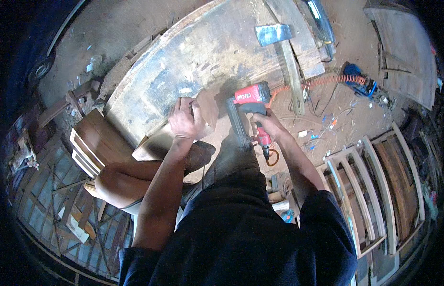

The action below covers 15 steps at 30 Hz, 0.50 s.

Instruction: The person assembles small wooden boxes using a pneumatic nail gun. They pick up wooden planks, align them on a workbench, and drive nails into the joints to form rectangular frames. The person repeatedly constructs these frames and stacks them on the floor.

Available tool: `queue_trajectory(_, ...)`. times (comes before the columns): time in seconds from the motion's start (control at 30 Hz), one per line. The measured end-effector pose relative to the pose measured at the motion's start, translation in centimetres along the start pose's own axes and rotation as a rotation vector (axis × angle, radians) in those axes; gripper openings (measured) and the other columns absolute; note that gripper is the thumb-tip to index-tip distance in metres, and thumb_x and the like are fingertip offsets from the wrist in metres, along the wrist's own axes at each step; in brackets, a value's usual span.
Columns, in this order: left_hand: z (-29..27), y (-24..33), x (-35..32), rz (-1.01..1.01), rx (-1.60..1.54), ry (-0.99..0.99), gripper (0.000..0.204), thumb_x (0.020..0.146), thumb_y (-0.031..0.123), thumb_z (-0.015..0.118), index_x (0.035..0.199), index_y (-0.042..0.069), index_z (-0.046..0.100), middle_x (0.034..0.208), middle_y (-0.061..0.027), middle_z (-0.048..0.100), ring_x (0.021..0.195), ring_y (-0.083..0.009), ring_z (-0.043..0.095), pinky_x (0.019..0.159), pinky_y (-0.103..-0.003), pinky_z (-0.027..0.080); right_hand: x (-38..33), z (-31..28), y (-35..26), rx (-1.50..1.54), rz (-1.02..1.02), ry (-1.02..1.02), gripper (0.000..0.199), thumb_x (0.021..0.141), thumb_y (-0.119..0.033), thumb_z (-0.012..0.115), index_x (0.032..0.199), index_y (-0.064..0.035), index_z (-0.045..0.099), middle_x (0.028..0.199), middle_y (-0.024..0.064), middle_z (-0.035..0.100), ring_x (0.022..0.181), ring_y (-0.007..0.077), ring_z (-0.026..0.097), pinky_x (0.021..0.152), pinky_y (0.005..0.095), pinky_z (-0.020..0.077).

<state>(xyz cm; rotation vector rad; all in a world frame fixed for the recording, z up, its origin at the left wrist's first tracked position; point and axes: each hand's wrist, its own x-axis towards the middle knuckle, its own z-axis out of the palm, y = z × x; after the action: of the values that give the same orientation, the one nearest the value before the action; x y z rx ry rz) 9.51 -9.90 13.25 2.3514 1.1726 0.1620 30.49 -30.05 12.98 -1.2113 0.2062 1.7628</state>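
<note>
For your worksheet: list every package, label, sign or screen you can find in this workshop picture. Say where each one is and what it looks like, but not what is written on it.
Label: a pale strip of lettering on the side of the red nail gun, which the right hand holds at the workbench.
No packages, signs or screens show.

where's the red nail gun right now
In the head view, the red nail gun sits centre frame in the right hand, over the workbench, beside the left hand.

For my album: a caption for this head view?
Right hand grips a red nail gun; left hand steadies a wood piece on the workbench.
</note>
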Motion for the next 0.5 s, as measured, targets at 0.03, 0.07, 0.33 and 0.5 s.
queue_trajectory(0.03,-0.1,-0.1,0.0,-0.001,-0.005,-0.001,0.018,0.094,0.022,0.053,0.097,0.008,0.063,0.089,-0.0161,0.064,0.08,-0.0409,0.063,0.074,-0.051,0.049,-0.5,0.3,-0.1,-0.02,-0.013,0.06,0.01,0.086,-0.009,0.063,0.094,-0.0024,0.06,0.063,0.0053,0.056,0.05,0.0161,0.056,0.048,0.0342,0.0483)
queue_trajectory(0.07,-0.2,-0.1,-0.1,-0.005,-0.009,-0.001,0.02,0.095,0.024,0.052,0.098,0.008,0.063,0.089,-0.0165,0.064,0.081,-0.0411,0.063,0.075,-0.052,0.049,-0.9,0.4,0.0,-0.04,-0.027,0.119,0.009,0.088,-0.007,0.062,0.094,-0.0015,0.06,0.063,0.0045,0.056,0.05,0.0148,0.055,0.048,0.0325,0.0465)
queue_trajectory(0.33,-2.2,-2.8,-2.5,-0.148,-0.026,-0.058,0.032,0.102,0.035,0.048,0.107,0.007,0.064,0.102,-0.0176,0.066,0.099,-0.0399,0.063,0.089,-0.051,0.047,-2.6,-0.6,-2.1,-0.276,-0.124,0.155,0.006,0.092,-0.008,0.061,0.09,-0.0022,0.061,0.065,0.0034,0.057,0.051,0.013,0.055,0.047,0.0308,0.0475)
queue_trajectory(0.5,-5.0,-3.4,-7.0,0.094,0.145,0.066,0.052,0.096,0.049,0.058,0.121,0.004,0.059,0.134,-0.0187,0.056,0.126,-0.042,0.05,0.107,-0.059,0.035,-2.4,0.3,-3.0,-0.286,-0.033,0.314,0.009,0.094,-0.012,0.062,0.093,-0.0024,0.063,0.063,0.004,0.056,0.049,0.0153,0.056,0.043,0.035,0.0506)
